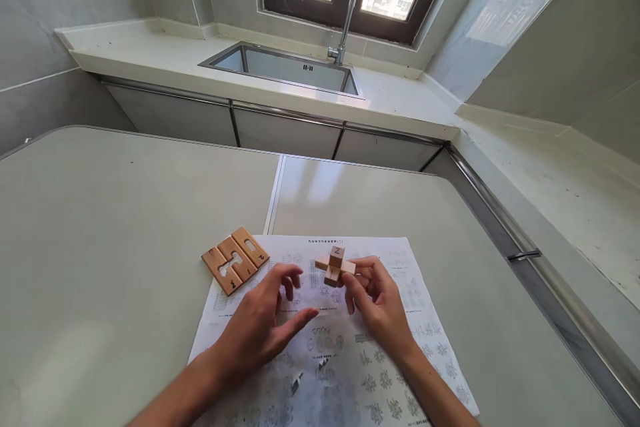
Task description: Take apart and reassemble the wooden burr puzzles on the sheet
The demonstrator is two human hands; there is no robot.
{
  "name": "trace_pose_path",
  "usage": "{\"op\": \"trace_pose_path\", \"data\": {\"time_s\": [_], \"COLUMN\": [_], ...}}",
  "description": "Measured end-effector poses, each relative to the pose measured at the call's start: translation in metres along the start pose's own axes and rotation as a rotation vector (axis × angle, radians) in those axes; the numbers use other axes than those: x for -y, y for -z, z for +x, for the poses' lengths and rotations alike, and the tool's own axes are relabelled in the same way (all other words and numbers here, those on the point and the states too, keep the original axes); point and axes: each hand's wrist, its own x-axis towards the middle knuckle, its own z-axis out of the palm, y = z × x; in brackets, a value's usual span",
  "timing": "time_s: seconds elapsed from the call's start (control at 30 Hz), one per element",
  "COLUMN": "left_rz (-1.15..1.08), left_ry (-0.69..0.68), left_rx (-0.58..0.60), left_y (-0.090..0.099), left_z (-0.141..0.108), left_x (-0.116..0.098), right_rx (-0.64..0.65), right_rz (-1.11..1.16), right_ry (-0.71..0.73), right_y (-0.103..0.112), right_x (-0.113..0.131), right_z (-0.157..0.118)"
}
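Observation:
A small wooden burr puzzle [334,267] with crossing bars is held between the thumb and fingers of my right hand [376,293]. One of its bars stands up and bears a dark mark like a Z or N. My left hand [267,313] is to the left of it, thumb and fingers apart, with nothing between them. Both hands are over a printed instruction sheet [340,340] covered in small diagrams. Three flat wooden pieces with cut-out slots and numbers form a wooden plate puzzle [236,260] at the sheet's upper left corner, beyond my left hand.
The sheet lies on a pale table [125,233] with a seam [275,193] across it. Past the table's far edge runs a white counter [400,93] with a sink [285,67] and a tall faucet [346,7] under a window. Another counter [560,180] flanks the right side.

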Motion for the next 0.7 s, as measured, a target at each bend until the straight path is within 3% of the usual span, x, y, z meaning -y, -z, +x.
{"op": "trace_pose_path", "data": {"time_s": [0.23, 0.37, 0.53, 0.6, 0.7], "left_rz": [-0.346, -0.398, -0.499, -0.511, -0.460], "left_ry": [0.127, 0.143, 0.135, 0.131, 0.090], "left_rx": [0.129, 0.121, 0.201, 0.229, 0.202], "left_y": [0.011, 0.015, 0.016, 0.015, 0.014], "left_z": [0.003, 0.003, 0.003, 0.003, 0.003], "left_x": [-0.011, -0.013, -0.010, -0.010, -0.011], "right_rx": [0.366, 0.478, 0.684, 0.689, 0.531], "right_rz": [0.315, 0.331, 0.299, 0.230, 0.090], "right_ry": [-0.096, -0.166, -0.204, -0.186, -0.083], "right_y": [-0.013, -0.010, -0.006, -0.007, -0.011], "right_x": [0.006, 0.010, 0.020, 0.024, 0.023], "right_z": [-0.011, -0.006, -0.001, -0.002, -0.005]}}
